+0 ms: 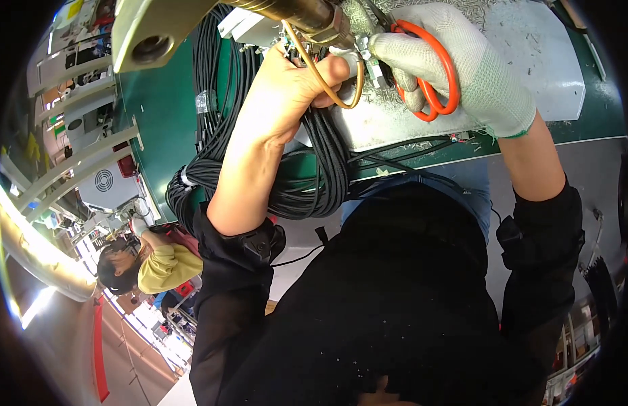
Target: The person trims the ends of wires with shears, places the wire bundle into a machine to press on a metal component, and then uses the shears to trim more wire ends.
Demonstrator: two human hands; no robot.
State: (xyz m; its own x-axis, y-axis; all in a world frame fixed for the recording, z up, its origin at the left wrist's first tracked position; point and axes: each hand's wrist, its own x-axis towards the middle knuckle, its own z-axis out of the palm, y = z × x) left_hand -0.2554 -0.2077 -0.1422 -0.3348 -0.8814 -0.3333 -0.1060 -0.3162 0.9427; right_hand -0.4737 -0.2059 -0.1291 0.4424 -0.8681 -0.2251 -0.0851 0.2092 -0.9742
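My left hand point(304, 78) is bare, apart from a white covering on a fingertip. Its fingers are closed in a pinch under the metal machine head point(321, 24), and what they grip is hidden. Close to those fingertips is a small silvery metal piece point(376, 73). My right hand point(456, 64) wears a pale knitted glove and is closed on scissors with orange-red handle loops point(451, 84). Their blades point toward the machine head and are partly hidden. A brown curved tube point(338, 100) loops down in front of my left hand.
Bundled black cables point(321, 169) hang over the edge of the green table point(155, 128). A white plate point(544, 81) strewn with small metallic scraps lies under my hands. A thick metal arm point(151, 34) juts in at upper left. Another person in a yellow top point(166, 268) works at left.
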